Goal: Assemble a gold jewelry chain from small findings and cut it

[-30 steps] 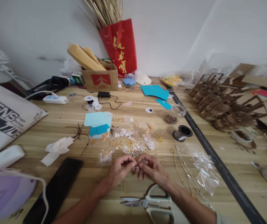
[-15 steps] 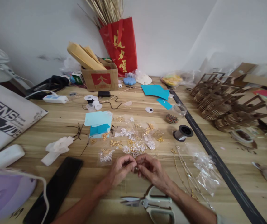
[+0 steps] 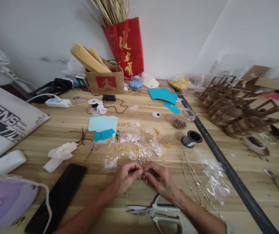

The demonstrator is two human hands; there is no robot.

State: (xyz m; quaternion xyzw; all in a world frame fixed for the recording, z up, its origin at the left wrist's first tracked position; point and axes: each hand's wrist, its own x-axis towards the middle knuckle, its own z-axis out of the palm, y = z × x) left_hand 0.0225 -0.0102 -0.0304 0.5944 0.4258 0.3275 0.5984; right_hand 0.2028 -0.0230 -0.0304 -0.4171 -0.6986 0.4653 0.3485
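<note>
"How do the hands stand?"

"The left hand (image 3: 127, 177) is nearly closed, thumb to forefinger; the right hand (image 3: 160, 178) mirrors it, fingertips meeting. Both seem to pinch a tiny metallic piece (image 3: 143, 176) between them, too covered to identify."

"Anything different?"

"The right hand's lower fingers, hanging loose a second ago, are tucked in now, and less of the piece shows. I'd call that a steadier hold for fine work."

"And around them?"

"Just beyond, small silver and gold metal bits (image 3: 143, 152) lie heaped on the striped wooden table (image 3: 94, 182). Nearer the person are pale-green-handled scissors (image 3: 151, 212); rightward, thin gold and silver chains (image 3: 186, 155)."
</note>
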